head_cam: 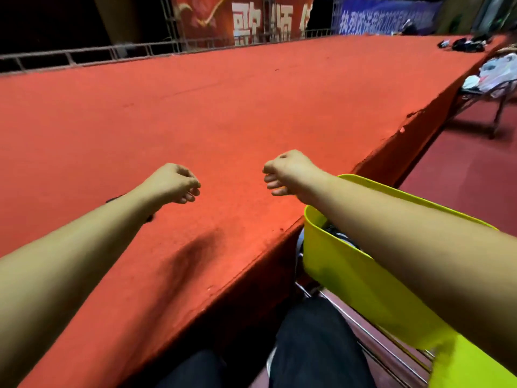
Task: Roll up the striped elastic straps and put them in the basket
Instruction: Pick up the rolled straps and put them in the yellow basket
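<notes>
My left hand (174,183) and my right hand (285,172) hang side by side above the red carpeted platform (195,107), wrists limp, fingers loosely curled, nothing in either. A yellow-green basket (344,270) stands beside the platform's edge at the right, under my right forearm. Dark contents (337,235) show inside it near the rim, too hidden to identify. A small dark thing (149,218) peeks out from beneath my left forearm; I cannot tell whether it is a strap.
The platform's edge (279,236) runs diagonally from bottom left to upper right. A chair with white bags (495,77) stands at the right, a dark pile (461,44) lies at the far end. My legs (307,345) are below, a metal railing (112,53) behind.
</notes>
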`<state>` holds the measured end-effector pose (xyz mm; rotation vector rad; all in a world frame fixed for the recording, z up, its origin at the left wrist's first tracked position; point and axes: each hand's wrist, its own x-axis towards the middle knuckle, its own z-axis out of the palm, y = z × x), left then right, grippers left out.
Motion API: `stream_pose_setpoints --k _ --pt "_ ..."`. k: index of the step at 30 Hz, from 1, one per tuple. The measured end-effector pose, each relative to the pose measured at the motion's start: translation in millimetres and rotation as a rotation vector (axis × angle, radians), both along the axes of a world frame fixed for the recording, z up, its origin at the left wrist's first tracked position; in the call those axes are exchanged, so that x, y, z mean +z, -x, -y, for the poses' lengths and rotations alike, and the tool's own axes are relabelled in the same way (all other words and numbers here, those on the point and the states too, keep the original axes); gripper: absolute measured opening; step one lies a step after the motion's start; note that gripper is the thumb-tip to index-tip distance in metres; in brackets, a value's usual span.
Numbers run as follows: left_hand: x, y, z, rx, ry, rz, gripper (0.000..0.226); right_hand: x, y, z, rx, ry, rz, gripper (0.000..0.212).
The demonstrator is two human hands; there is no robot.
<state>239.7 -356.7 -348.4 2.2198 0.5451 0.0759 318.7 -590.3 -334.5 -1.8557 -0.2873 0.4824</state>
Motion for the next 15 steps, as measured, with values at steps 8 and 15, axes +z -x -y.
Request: stream_pose_setpoints --k 8,15 --pt "-45.5 75.6 -143.0 0.368 -0.032 0.03 0.017 -46.2 49.5 -147.8 0.149 -0.043 -0.312 0.015" --pt "-76.0 56.5 -203.9 0.477 -0.12 0.063 0.02 -82.9 47.3 -250.9 0.177 -0.068 -0.549 0.036"
